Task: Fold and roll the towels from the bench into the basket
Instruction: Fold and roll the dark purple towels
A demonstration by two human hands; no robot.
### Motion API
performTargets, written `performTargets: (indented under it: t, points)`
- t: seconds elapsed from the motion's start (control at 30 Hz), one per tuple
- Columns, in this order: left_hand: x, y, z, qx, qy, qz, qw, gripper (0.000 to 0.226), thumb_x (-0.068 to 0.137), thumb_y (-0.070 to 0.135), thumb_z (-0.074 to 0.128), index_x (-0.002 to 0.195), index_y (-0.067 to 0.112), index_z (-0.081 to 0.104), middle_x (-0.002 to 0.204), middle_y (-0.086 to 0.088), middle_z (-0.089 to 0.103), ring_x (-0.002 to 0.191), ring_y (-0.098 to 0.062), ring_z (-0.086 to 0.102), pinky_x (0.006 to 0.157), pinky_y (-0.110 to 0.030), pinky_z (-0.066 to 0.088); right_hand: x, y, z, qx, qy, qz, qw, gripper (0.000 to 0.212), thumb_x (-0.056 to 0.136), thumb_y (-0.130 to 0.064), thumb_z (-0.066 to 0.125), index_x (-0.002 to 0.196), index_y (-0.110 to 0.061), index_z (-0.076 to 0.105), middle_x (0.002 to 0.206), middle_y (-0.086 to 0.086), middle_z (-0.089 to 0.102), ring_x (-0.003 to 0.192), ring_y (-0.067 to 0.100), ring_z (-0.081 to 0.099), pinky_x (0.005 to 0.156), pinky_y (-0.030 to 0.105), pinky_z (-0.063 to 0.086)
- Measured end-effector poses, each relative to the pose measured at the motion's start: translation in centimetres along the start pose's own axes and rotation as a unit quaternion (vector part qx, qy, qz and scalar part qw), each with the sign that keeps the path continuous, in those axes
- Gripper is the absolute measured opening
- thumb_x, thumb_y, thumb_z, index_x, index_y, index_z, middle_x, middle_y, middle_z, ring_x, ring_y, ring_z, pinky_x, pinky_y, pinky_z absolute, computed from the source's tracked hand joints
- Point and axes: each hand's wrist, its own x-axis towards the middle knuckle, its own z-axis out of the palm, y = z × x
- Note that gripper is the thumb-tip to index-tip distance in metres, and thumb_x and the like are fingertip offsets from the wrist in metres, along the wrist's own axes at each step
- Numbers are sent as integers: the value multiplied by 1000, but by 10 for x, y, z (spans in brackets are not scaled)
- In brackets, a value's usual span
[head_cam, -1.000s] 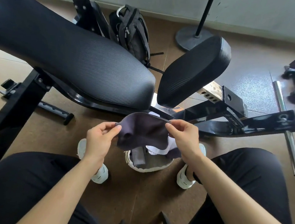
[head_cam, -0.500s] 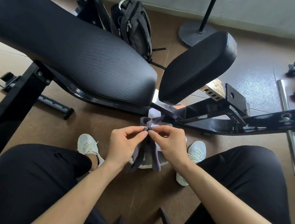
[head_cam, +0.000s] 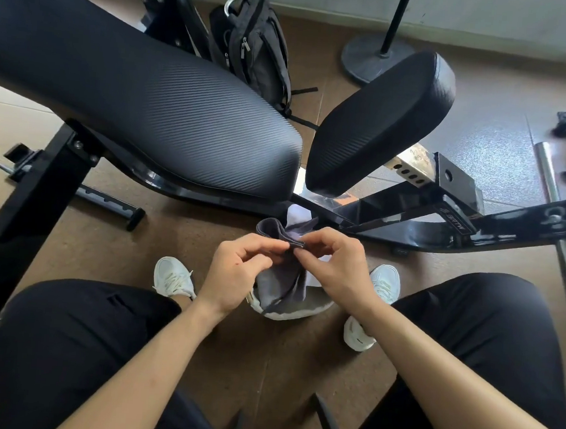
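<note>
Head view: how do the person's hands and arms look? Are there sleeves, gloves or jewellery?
Both hands are bare: the left hand and the right hand wear no gloves, and no ring shows. The left forearm and the right forearm are uncovered up to the picture's edge, with no sleeve, watch or bracelet in sight.

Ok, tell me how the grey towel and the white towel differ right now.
The grey towel is dark; the white towel is pale. The left hand and right hand pinch the grey towel's edge, while neither holds the white towel. The grey towel shows nearly whole; the white towel only peeks out behind it. Both are soft cloth.
</note>
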Motion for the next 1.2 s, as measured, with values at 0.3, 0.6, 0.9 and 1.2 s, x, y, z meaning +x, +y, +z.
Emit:
performTargets:
  t: [0.3,0.6,0.9,1.2]
  points:
    - [14,-26,-26,363,-107,100,920,87,68,47,88,145,29,52,140,9,57,131,-14,45,109,-35,41,6,-4,-22,5,-82,-19,996,21,89,-8,76,89,-29,73,82,-26,70,75,1,64,74,20,53]
    - [10,-17,-34,226,19,63,972,15,87,15,76,99,24,75,97,12,74,94,-8,68,82,-22,56,16,12,-39,-40,-58,20,997,11,89,-4,74,94,-13,74,82,-10,70,71,-1,62,68,13,46]
    - [10,-8,-23,26,49,4,998,16,94,17,71,101,31,68,98,6,73,94,-16,70,70,-22,58,12,1,-32,-81,-79,-35,993,27,82,-4,76,99,-22,66,93,-17,71,92,0,66,90,18,50]
    - [10,-10,-23,5,6,14,1000,15,92,12,72,103,23,73,97,8,77,93,-10,72,84,-27,58,6,-22,-16,-115,-185,-170,961,37,87,0,71,118,-19,64,112,-13,67,95,-10,57,82,9,43]
